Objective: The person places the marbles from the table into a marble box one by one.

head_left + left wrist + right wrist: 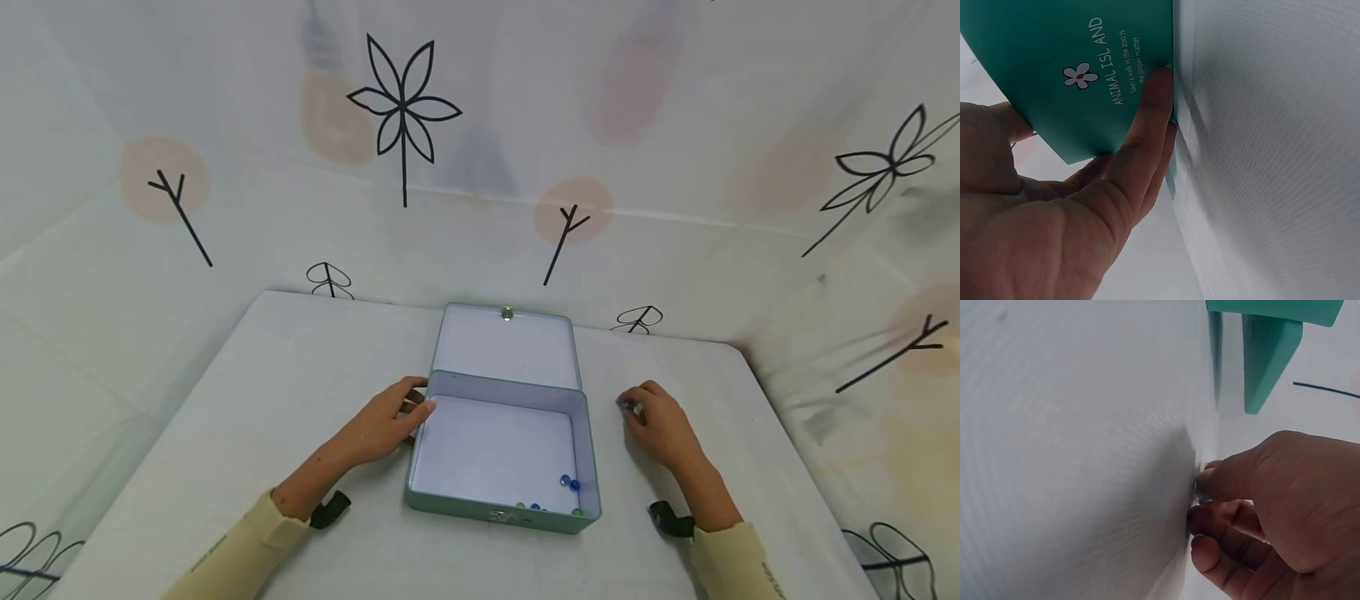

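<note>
A green metal box (491,504) lies on the table, its hinged lid (506,346) laid back and its pale inside facing up. My left hand (386,421) grips its left side, thumb at the rim and fingers (1141,140) against the printed outer wall. Several blue and green glass marbles (574,485) rest inside, toward the near right corner. To the right of the box, my right hand (663,425) pinches a small bluish glass marble (1202,495) at the table surface, mostly hidden by the fingertips.
A white cloth covers the table (322,358). Behind it hangs a pale backdrop (480,250) with line-drawn flowers and twigs. A metal clasp (507,313) sits on the lid's far edge. Dark wrist-worn devices (670,520) hang under both forearms.
</note>
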`<state>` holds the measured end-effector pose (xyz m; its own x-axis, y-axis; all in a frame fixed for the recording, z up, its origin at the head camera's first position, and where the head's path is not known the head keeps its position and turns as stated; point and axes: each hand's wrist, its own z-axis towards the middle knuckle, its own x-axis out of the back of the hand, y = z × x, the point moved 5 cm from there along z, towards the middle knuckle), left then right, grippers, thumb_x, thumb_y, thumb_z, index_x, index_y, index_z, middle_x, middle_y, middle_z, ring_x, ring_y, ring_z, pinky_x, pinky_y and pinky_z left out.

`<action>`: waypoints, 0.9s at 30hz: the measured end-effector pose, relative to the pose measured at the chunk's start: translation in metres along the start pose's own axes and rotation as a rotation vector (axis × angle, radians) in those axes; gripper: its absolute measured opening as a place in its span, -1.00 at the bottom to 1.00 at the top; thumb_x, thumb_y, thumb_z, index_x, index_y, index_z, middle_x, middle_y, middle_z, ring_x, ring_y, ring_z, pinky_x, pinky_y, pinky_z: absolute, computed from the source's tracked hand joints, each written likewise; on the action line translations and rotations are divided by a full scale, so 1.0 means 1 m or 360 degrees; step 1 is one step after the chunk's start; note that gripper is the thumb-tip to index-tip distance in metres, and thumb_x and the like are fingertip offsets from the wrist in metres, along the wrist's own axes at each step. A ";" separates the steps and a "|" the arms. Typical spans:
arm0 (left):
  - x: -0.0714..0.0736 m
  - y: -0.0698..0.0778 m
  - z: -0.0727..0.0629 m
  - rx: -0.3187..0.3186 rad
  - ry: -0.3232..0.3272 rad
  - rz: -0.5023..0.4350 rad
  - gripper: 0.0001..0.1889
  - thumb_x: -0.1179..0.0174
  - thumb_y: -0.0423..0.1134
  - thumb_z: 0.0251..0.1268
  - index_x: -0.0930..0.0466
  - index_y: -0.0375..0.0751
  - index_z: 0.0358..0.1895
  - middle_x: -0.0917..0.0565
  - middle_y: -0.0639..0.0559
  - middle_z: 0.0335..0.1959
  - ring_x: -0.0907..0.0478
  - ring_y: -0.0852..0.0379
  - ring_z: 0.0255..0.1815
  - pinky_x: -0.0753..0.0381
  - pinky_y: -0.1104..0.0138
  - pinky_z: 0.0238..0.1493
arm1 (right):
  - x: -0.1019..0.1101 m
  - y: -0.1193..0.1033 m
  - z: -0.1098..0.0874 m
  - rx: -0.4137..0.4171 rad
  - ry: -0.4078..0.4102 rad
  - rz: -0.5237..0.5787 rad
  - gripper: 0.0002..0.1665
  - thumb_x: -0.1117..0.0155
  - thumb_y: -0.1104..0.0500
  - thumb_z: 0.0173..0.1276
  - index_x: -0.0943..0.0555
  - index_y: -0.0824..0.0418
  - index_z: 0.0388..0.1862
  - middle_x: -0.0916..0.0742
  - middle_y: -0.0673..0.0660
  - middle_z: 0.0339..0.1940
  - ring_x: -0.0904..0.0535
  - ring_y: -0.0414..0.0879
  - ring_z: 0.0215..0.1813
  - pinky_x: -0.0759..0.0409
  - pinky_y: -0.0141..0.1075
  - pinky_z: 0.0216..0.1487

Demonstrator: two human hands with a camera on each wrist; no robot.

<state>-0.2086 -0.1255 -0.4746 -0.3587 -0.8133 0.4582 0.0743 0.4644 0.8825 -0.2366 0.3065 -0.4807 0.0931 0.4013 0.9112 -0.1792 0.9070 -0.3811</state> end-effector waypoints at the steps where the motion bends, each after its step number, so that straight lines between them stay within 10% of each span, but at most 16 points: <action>1: 0.000 0.000 0.000 -0.0001 0.0000 0.0001 -0.32 -0.12 0.08 0.67 -0.25 -0.24 0.61 -0.59 -0.15 0.28 -0.61 -0.10 0.30 -0.80 0.20 -0.04 | 0.000 0.000 0.000 0.0000 0.0002 -0.0003 -0.76 -0.38 0.49 0.33 -0.74 0.37 -0.04 -0.66 0.23 -0.14 -0.55 0.03 -0.23 -0.62 -0.07 -0.19; 27: 0.000 0.001 -0.001 -0.0010 -0.0024 -0.0025 -0.32 -0.11 0.07 0.69 -0.23 -0.26 0.62 -0.58 -0.18 0.28 -0.60 -0.12 0.31 -0.81 0.20 -0.07 | 0.023 -0.050 -0.009 0.0255 0.0214 -0.0017 -0.80 -0.44 0.41 0.37 -0.77 0.25 -0.06 -0.71 0.12 -0.12 -0.54 -0.12 -0.31 -0.55 -0.31 -0.39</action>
<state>-0.2074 -0.1256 -0.4732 -0.3739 -0.8149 0.4429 0.0743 0.4497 0.8901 -0.2163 0.2719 -0.4421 0.2235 0.4149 0.8820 -0.3301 0.8836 -0.3320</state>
